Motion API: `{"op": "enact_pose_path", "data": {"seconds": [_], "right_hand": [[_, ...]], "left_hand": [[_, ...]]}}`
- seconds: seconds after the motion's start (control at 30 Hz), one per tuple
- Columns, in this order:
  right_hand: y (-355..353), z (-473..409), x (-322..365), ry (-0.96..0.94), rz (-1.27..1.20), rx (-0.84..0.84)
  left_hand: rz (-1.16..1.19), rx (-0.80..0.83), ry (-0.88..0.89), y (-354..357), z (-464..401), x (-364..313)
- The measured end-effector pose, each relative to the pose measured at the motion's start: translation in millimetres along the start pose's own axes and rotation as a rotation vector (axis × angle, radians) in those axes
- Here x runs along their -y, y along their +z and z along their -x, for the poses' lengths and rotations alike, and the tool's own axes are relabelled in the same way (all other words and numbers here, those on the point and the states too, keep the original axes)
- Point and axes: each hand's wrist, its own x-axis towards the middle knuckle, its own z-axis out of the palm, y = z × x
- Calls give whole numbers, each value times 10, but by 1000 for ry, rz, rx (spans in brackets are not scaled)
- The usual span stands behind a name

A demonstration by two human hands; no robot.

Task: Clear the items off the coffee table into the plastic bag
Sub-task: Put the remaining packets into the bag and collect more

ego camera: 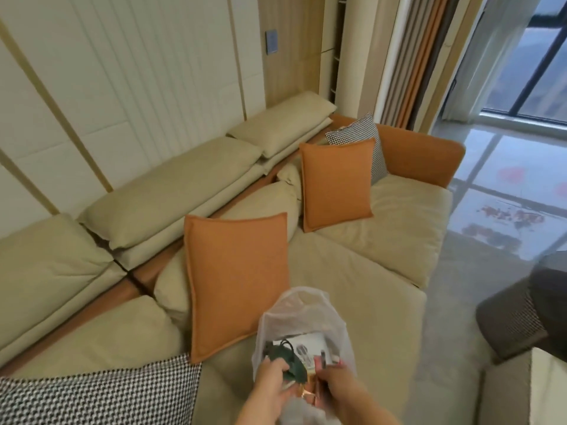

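Both hands working at the mouth of the plastic bag, low centre of the view. Left hand is reaching into the opening, fingers curling onto a dark green item with a black cord. Right hand is gripping at the bag's near right edge, fingers curled; what exactly they are clamping is blurred, cannot tell for sure. A shiny copper-coloured wrapper is showing between the two hands. Inside the bag a white box with dark printing is lying flat, partly under the green item. Bag is white, translucent, sitting open on the beige sofa seat, its handle loops standing up.

Just left of the bag an orange cushion is leaning upright; a houndstooth cushion is lying at lower left. Further back a second orange cushion is standing in front of another houndstooth one, by the orange sofa arm. Beyond, padded wall panels, curtains, window. Coffee table not identifiable.
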Motion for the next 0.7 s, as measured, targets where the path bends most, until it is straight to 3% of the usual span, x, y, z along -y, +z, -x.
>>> {"op": "enact_pose_path", "data": {"seconds": [0.2,0.4,0.7], "right_hand": [[63,-461,121,-28,339,-246],[-234,-453,161,-8,433,-187],[-1181,-22,98,-85,504,-266]], "left_hand": [[-287,75,35,107,-172,-234],[-652,69,138,192,-291,-144],[-1113,310,185,781,102,343]]}}
